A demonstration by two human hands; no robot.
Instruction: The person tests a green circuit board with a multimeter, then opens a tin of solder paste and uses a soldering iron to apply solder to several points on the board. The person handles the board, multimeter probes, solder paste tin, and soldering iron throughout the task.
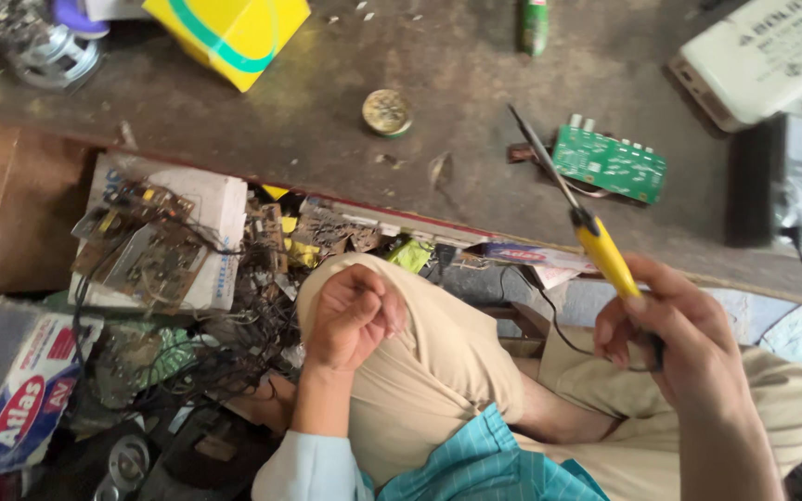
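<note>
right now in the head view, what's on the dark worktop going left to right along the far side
speaker → yellow box → round tin → green bottle → green circuit board → white case. Nearer, the right hand holds the yellow-handled soldering iron, tip toward the board; the left hand rests closed on the knee.

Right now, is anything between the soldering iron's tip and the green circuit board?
Nothing visible. The right hand holds the soldering iron with its tip close beside the green board on the bench; only bare bench shows between them. The left hand rests on the knee.
</note>
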